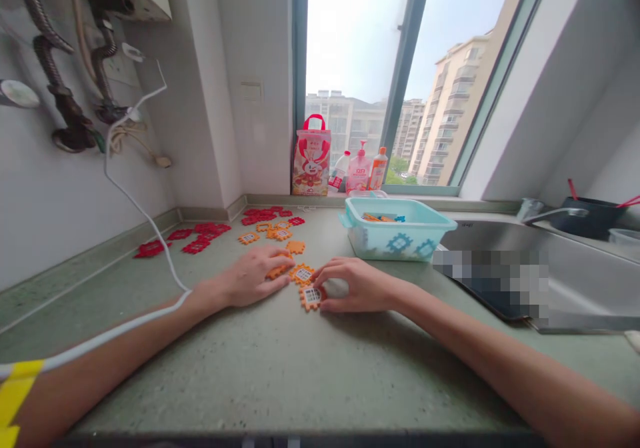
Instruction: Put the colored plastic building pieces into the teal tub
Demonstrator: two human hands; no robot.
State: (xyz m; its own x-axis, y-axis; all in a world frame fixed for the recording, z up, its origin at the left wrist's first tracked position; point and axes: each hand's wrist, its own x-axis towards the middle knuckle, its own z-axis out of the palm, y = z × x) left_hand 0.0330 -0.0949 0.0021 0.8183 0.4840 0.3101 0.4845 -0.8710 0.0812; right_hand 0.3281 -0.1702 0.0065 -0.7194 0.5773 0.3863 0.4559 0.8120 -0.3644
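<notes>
On the counter, my left hand (255, 278) is curled over an orange interlocking plastic tile (278, 272), which shows between its thumb and fingers. Beside it, my right hand (355, 284) pinches the edge of an orange tile with a white window grid (312, 297) between thumb and fingertips. A second orange window tile (303, 275) lies just behind that one, touching or nearly touching it. Farther back is a plain orange tile (296, 247), with several more orange tiles (279, 233) beyond it. Parts of the tiles under my fingers are hidden.
Red tiles (203, 238) lie in groups at the back left. A light-blue plastic bin (400, 228) holding more pieces stands right of centre, beside the sink (590, 268). A white cable (145, 218) crosses above my left forearm. Bottles (359, 170) line the windowsill.
</notes>
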